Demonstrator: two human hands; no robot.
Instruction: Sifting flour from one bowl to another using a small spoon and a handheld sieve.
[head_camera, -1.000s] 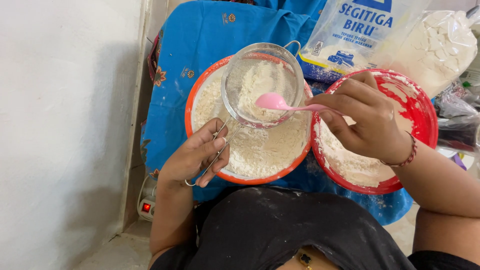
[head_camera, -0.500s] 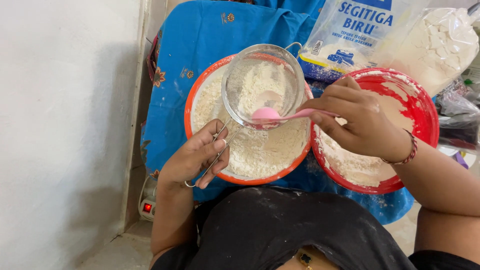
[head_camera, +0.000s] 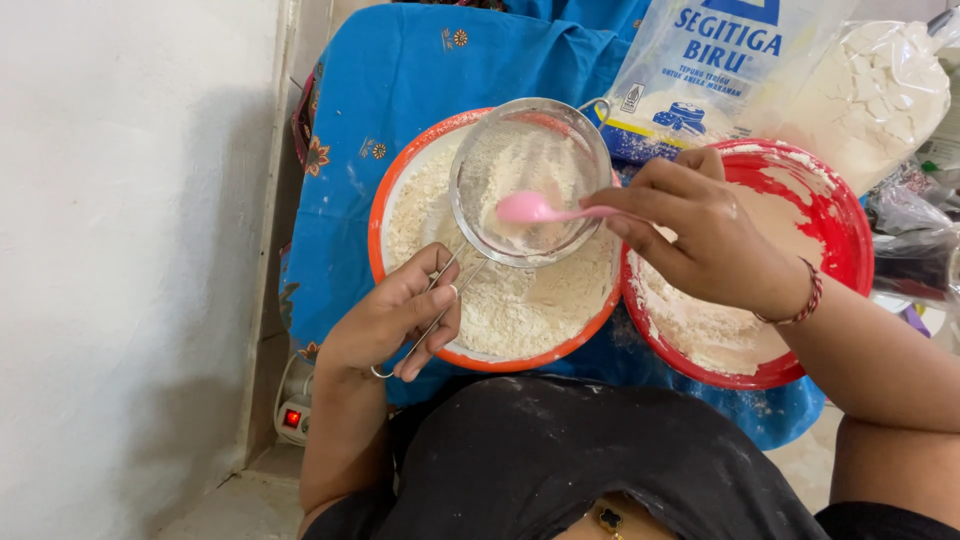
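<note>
My left hand (head_camera: 392, 318) grips the wire handle of a round metal sieve (head_camera: 530, 180), held over an orange bowl (head_camera: 378, 215) that is heaped with white flour. The sieve has flour in it. My right hand (head_camera: 705, 240) holds a pink plastic spoon (head_camera: 535, 209) by its handle, the spoon's bowl resting inside the sieve on the flour. Under my right hand sits a red bowl (head_camera: 845, 235) with flour in its lower part and smears on its walls.
Both bowls rest on a blue patterned cloth (head_camera: 400, 80). Behind them lie a printed flour bag (head_camera: 700, 70) and a clear bag of white lumps (head_camera: 880, 90). A white wall (head_camera: 130, 250) stands at left, and a power strip with a red light (head_camera: 291, 415) lies by it.
The pink spoon has moved about inside the sieve, dipping down and then back up a little to the left. The sieve shifted slightly right. My left hand kept its grip.
</note>
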